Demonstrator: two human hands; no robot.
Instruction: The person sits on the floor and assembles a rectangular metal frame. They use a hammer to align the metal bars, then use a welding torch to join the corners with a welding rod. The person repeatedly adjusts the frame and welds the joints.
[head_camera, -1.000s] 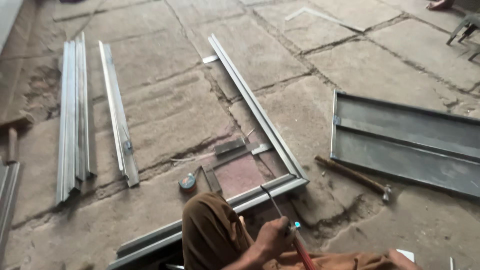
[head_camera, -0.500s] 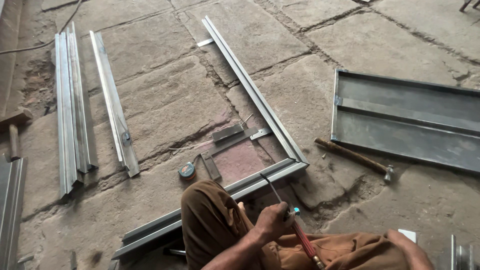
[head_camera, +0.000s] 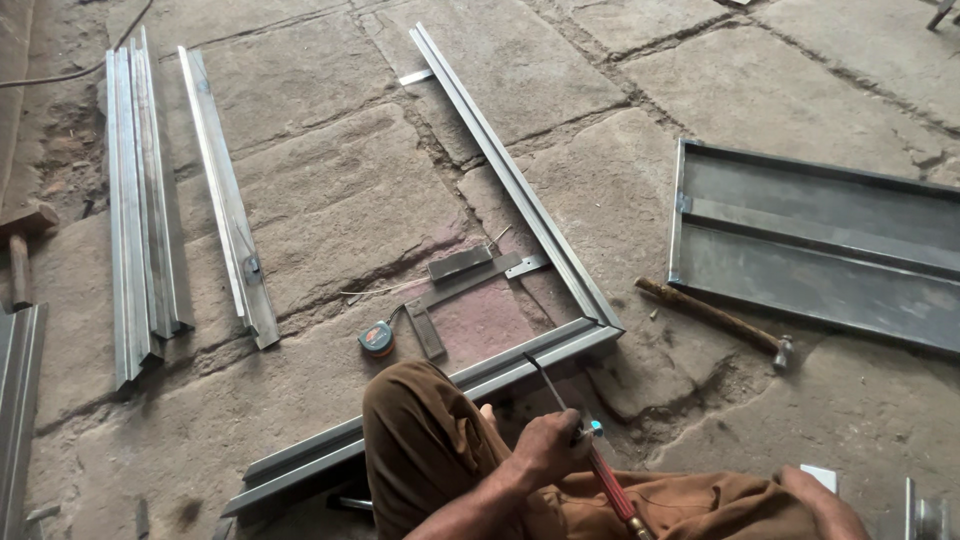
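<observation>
A cracked stone floor (head_camera: 330, 190) carries everything. On it lie two metal channels joined in a corner (head_camera: 590, 325), a bundle of channels (head_camera: 140, 200) at the left, a single channel (head_camera: 225, 200), a tape measure (head_camera: 377, 339), a square (head_camera: 440, 300), a hammer (head_camera: 715, 320) and a metal tray (head_camera: 820, 240).

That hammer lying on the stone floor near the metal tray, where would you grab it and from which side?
Grip the hammer around the free end of its wooden handle, the upper-left end away from the metal head. It lies flat on the floor with bare stone on both sides, so come down from above, fingers closing across the handle. The steel tray lies just beyond it, so approaching from the near side looks easier.
</observation>
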